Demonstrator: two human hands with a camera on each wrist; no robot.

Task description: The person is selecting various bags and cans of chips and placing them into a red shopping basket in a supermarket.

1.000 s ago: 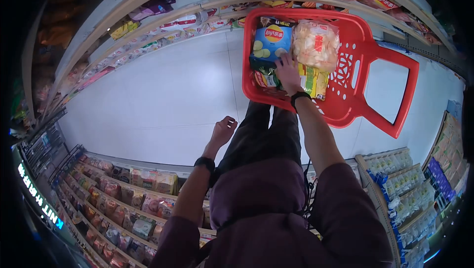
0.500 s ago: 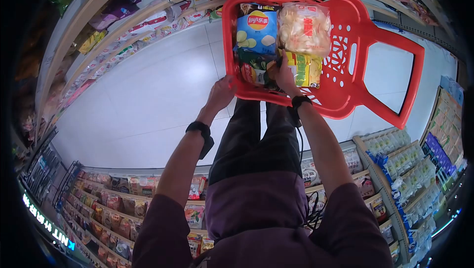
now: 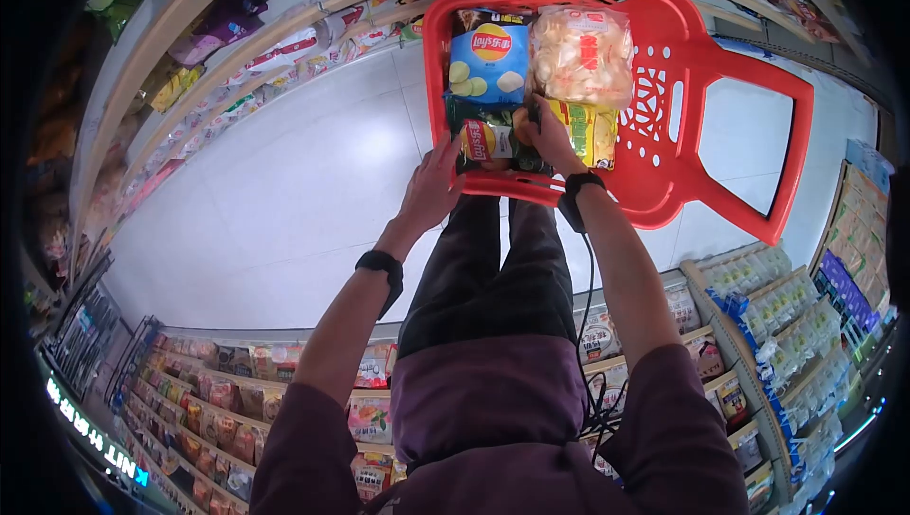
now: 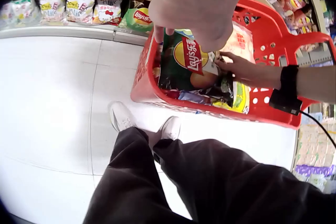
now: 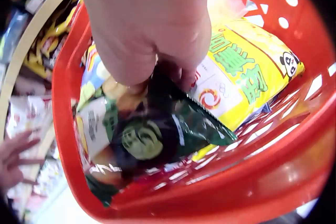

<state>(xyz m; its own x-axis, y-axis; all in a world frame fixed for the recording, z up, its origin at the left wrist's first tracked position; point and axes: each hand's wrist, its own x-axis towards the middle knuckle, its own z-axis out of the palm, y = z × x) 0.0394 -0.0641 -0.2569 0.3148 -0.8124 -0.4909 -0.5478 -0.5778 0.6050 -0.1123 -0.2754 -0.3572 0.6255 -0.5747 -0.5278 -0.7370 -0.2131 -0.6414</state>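
Observation:
In the head view, a red shopping basket [image 3: 433, 69] holds several snack bags. My right hand [image 3: 555, 140] pinches the right end of a dark green Lay's chip bag [image 3: 482, 139], its fingers gathering the wrapper in the right wrist view. My left hand [image 3: 431, 191] reaches over the basket's left rim, fingertips close to the bag's left end; its fingers show spread in the right wrist view. Above the green bag lies a blue Lay's bag [image 3: 489, 60], and beside that a clear bag of pale snacks [image 3: 583, 55]. A yellow bag [image 5: 241, 66] lies right of my right hand.
The basket's handle [image 3: 787, 169] extends to the right. Snack shelves [image 3: 284, 17] curve along the far side, and more shelves [image 3: 218, 358] stand behind my legs. White floor tiles [image 3: 284, 202] lie to the left. A cable [image 3: 590, 273] hangs from my right wrist.
My left hand has risen from beside my legs to the basket's left rim. My right hand has shifted from the blue bag down to the green bag and now grips it.

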